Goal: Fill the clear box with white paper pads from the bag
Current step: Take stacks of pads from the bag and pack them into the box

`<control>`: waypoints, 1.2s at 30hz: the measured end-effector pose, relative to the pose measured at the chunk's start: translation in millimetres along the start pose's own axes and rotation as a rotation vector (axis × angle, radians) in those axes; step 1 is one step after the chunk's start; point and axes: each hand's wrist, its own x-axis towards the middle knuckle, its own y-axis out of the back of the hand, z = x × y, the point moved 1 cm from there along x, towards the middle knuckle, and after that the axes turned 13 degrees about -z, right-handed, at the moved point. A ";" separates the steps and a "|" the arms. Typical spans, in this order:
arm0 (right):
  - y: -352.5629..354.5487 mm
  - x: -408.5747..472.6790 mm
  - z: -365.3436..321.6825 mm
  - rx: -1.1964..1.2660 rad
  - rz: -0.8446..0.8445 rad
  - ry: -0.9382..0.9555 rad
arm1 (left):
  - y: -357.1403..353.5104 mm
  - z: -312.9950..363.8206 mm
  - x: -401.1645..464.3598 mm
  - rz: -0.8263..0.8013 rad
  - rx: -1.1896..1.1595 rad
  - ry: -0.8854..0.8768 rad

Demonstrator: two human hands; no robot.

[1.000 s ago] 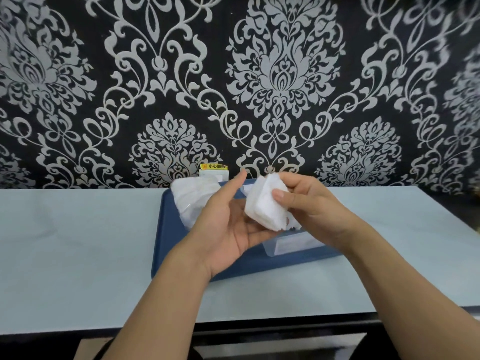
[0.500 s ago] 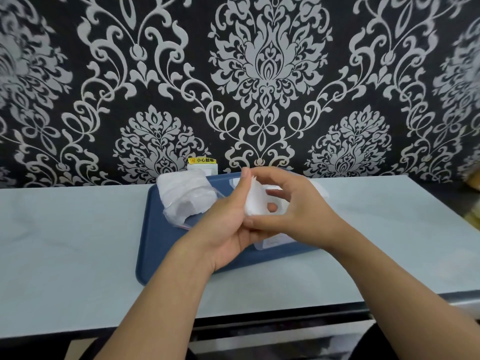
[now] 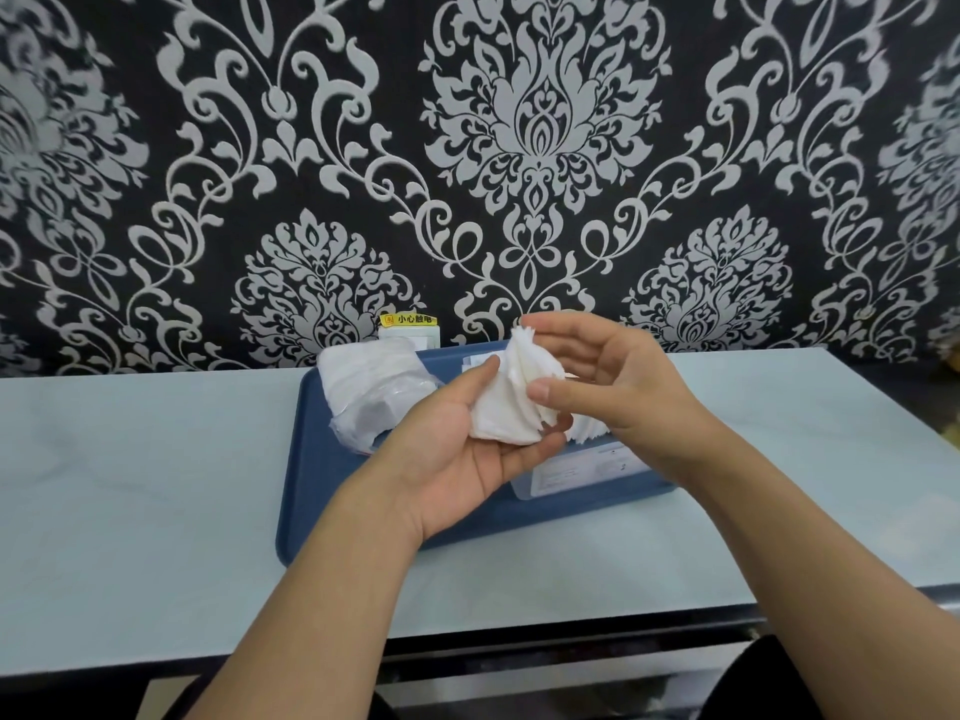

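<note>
1. Pads (image 3: 511,402) — a fanned white stack — are held in mid-air between both hands, above the blue tray (image 3: 311,491) on the counter (image 3: 130,485).
2. The stack is cradled from below by the left hand (image 3: 467,449), its fingers (image 3: 540,444) curled up under the lower edge and its thumb laid against the left face.
3. The fanned top is pinched by the right hand (image 3: 618,392), thumb in front and fingers behind.
4. The stack's long axis is seen to run roughly upright, tilted a little to the right.
5. The clear box (image 3: 587,467) lies just below and to the right of the stack — partly hidden by the right hand, which is judged the nearer one for lowering.
6. The bag (image 3: 369,397) rests on the tray's left part, apart from both hands.
</note>
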 end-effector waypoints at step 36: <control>-41.4 9.1 -6.5 -0.909 0.284 0.010 | -3.0 -1.4 1.0 -0.026 0.031 -0.136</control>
